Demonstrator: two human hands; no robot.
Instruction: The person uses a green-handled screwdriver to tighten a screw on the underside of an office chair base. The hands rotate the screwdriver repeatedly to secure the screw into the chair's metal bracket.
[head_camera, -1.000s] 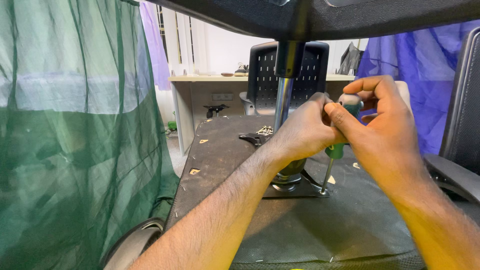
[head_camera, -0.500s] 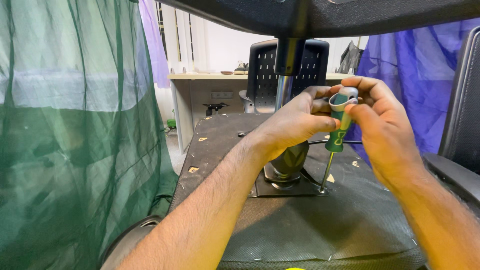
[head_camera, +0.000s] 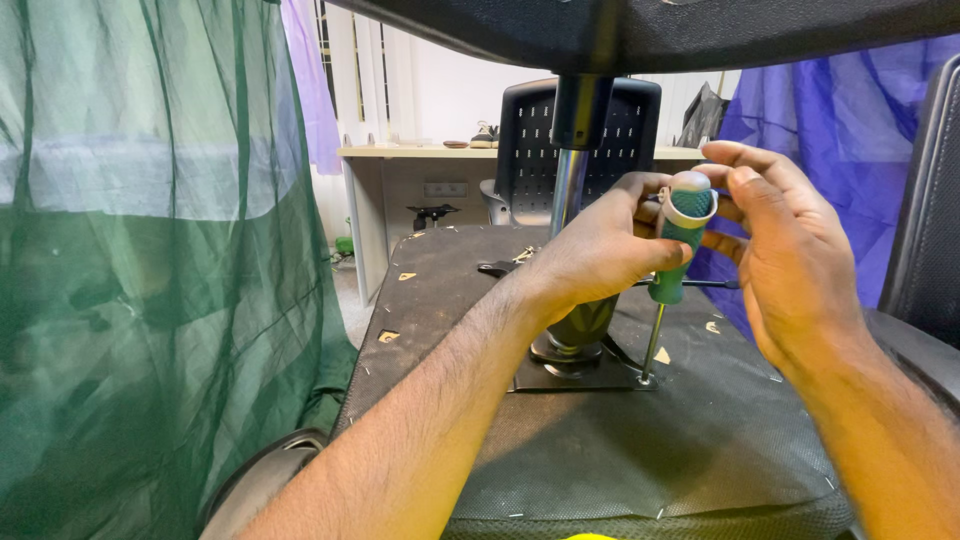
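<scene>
Green and grey, that is the screwdriver (head_camera: 672, 250) we are watching: a stubby green handle with a textured grip band, a pale grey cap ringed in white on top, and a thin steel shaft running straight down. It is standing nearly upright, its tip sitting at the corner of the dark metal plate (head_camera: 590, 378) on the underside of the upturned chair seat (head_camera: 620, 440); the tip seems to be meeting a small screw there, though the spot is too tiny to be sure.

Now the left hand (head_camera: 600, 250) is curling its fingers around the handle, thumb lying along the green part, so it is gripping the tool. The right hand (head_camera: 790, 260) is hovering just beside the cap with fingers loosely spread, fingertips touching or nearly touching the top; it is not wrapping anything.

Behind the handle, the chair's gas column (head_camera: 575, 190) is rising from the plate toward the black base overhead. The seat fabric is looking dark, rough and speckled with pale scraps. Off to the left a green net curtain (head_camera: 150, 280) is hanging, a blue sheet (head_camera: 850, 110) is draping at the right, and a black perforated chair back (head_camera: 530, 150) is standing before a pale desk (head_camera: 400, 170) in the background.
</scene>
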